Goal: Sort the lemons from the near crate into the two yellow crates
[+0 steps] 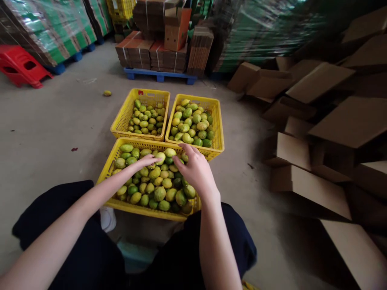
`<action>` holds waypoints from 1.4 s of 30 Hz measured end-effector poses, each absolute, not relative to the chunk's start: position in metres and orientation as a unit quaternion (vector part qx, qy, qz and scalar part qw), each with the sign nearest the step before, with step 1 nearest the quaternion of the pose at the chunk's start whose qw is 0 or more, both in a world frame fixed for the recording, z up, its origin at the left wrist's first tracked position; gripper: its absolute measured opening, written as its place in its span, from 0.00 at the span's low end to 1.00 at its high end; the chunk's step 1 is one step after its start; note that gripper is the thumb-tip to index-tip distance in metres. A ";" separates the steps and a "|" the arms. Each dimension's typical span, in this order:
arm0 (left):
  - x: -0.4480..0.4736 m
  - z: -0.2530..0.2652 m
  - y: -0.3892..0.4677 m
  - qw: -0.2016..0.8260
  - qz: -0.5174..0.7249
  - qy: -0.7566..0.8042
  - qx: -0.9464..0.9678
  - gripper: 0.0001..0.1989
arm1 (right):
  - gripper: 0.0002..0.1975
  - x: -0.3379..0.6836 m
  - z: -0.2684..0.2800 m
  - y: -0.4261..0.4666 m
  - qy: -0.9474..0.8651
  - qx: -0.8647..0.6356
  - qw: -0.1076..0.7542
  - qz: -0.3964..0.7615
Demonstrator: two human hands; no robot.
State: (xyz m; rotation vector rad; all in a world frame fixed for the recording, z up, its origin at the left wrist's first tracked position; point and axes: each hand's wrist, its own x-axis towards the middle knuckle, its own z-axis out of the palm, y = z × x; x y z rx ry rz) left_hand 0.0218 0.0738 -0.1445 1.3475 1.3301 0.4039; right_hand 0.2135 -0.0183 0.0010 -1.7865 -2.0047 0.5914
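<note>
A yellow plastic crate full of green and yellow lemons stands right in front of my knees. Over its far half, my left hand has its fingers closed on a pale yellow-green lemon. My right hand is above the crate's right side, thumb and fingers apart, with nothing visible between them. Just left of its fingertips lies another yellowish lemon. Part of the pile is hidden beneath both hands.
Behind stand two more yellow crates of lemons, one left and one right. A loose lemon lies on the floor. Cardboard boxes are heaped at right. Flattened cartons sit on a blue pallet. A red stool stands far left.
</note>
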 end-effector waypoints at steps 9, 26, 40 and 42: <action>0.054 -0.031 0.056 0.686 0.217 0.339 0.606 0.24 | 0.26 0.219 -0.006 -0.021 -0.758 -0.539 0.338 0.143; -0.019 -0.266 -0.007 0.272 0.110 0.552 0.780 0.31 | 0.16 0.238 -0.003 -0.011 -0.370 -0.567 0.675 0.295; -0.057 -0.255 -0.009 0.383 0.121 0.614 0.679 0.07 | 0.17 0.231 -0.006 -0.008 -0.355 -0.536 0.656 0.397; -0.059 -0.254 -0.012 0.390 0.112 0.622 0.670 0.07 | 0.18 0.230 -0.007 -0.007 -0.356 -0.535 0.651 0.404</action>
